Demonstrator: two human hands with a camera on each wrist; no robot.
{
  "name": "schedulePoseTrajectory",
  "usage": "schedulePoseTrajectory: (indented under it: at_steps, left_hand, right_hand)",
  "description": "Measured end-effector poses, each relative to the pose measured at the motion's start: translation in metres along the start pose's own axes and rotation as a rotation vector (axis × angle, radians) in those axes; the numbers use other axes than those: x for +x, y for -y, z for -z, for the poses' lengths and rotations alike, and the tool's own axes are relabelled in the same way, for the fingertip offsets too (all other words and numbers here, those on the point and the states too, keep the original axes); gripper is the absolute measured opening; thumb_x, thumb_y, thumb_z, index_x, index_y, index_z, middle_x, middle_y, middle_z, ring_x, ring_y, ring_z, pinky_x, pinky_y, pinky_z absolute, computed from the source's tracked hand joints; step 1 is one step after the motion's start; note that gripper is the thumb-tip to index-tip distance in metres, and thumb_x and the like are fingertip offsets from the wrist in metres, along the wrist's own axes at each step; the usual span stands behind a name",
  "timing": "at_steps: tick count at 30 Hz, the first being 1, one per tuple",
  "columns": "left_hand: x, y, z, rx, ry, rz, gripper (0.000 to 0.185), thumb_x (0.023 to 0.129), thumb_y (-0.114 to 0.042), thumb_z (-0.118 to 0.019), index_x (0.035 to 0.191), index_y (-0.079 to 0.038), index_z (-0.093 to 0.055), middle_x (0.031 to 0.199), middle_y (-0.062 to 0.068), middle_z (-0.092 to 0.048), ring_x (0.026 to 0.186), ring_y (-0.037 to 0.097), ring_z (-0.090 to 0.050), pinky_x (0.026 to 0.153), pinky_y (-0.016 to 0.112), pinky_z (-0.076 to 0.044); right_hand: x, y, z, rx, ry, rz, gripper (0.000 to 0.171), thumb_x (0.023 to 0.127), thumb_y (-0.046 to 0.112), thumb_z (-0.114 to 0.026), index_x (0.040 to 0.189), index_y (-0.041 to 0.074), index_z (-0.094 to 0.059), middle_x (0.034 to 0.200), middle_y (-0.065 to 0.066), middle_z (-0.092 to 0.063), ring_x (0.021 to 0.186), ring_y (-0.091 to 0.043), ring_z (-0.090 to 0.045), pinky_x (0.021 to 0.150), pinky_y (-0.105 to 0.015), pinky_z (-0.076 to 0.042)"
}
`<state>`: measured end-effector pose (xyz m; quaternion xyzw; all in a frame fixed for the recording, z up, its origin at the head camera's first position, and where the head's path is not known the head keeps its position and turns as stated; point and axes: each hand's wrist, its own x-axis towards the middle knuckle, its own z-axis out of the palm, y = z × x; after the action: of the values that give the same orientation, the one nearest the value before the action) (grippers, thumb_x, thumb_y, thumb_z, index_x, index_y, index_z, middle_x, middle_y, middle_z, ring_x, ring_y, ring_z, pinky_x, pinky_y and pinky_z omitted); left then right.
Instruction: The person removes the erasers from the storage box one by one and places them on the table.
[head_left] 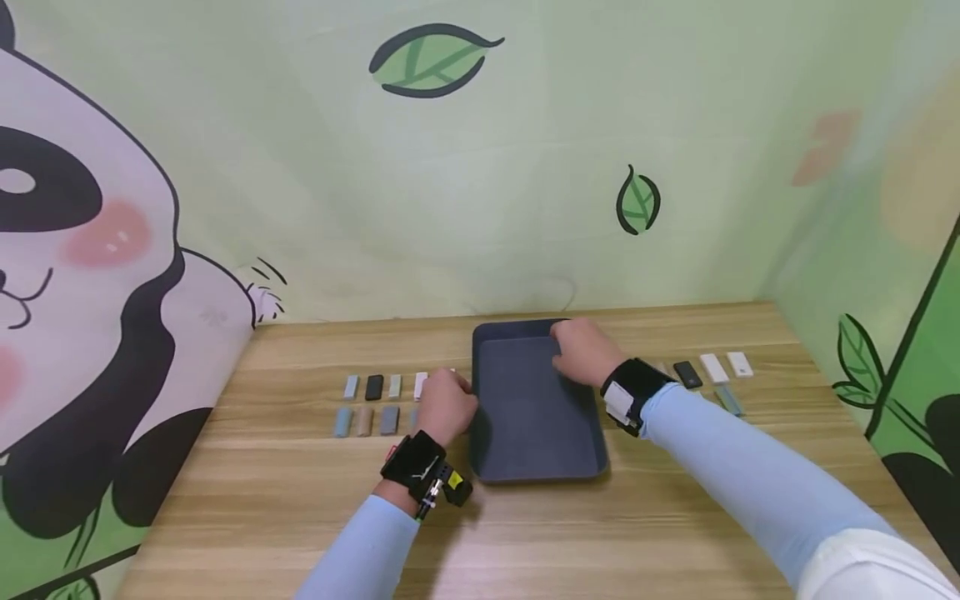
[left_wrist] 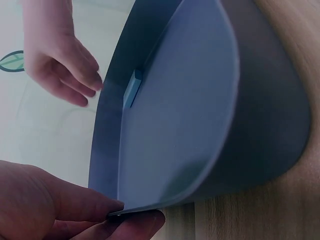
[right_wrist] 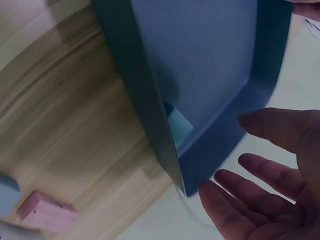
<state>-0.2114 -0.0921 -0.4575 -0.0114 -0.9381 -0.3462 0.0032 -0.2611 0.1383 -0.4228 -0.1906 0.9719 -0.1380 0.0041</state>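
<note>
A dark blue-grey rectangular tray (head_left: 525, 417) lies on the wooden table between both hands. My left hand (head_left: 447, 407) pinches the tray's left rim, thumb on one side and fingers on the other, as the left wrist view shows. At the far right corner, my right hand (head_left: 585, 352) has its thumb (right_wrist: 272, 125) by the rim and its fingers spread loosely outside, gripping nothing. Inside the tray, a small light blue block (right_wrist: 179, 127) sits against the wall near that corner; in the head view the right hand hides it.
Left of the tray stand two rows of small blocks, among them a black block (head_left: 374, 387) and a tan block (head_left: 364, 421). On the right are more, including a white block (head_left: 714, 367) and a pink block (right_wrist: 47, 211). A printed wall (head_left: 525, 167) rises behind the table.
</note>
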Motion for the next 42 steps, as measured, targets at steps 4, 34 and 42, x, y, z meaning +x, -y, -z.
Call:
schedulePoseTrajectory:
  at_steps: [4, 34, 42]
  left_hand:
    - [0.000, 0.000, -0.001, 0.003, 0.002, 0.004, 0.040, 0.074, -0.003, -0.057, 0.043, -0.016, -0.036, 0.042, -0.007, -0.023, 0.033, 0.007, -0.024, 0.036, 0.024, -0.020]
    - [0.001, -0.002, 0.001, 0.002, 0.019, 0.028, 0.035, 0.076, -0.004, -0.058, 0.045, -0.014, -0.044, 0.041, -0.006, -0.035, 0.032, 0.008, -0.035, 0.035, 0.023, -0.025]
    - [0.001, -0.001, 0.001, -0.005, 0.025, 0.033, 0.034, 0.076, -0.004, -0.058, 0.045, -0.013, -0.048, 0.041, -0.005, -0.038, 0.031, 0.008, -0.036, 0.035, 0.024, -0.026]
  right_hand:
    - [0.006, 0.003, -0.010, -0.009, 0.044, 0.022, 0.030, 0.080, 0.008, -0.065, 0.107, -0.005, -0.064, 0.103, -0.017, -0.067, 0.091, -0.027, -0.064, 0.081, -0.041, -0.051]
    - [0.002, 0.011, -0.027, -0.009, 0.098, 0.043, 0.008, 0.077, -0.004, -0.059, 0.078, 0.003, -0.064, 0.074, -0.008, -0.062, 0.064, -0.017, -0.054, 0.060, -0.033, -0.045]
    - [-0.005, 0.013, -0.025, 0.035, 0.146, 0.007, 0.019, 0.076, 0.000, -0.062, 0.094, -0.001, -0.068, 0.093, -0.013, -0.068, 0.082, -0.022, -0.064, 0.073, -0.037, -0.053]
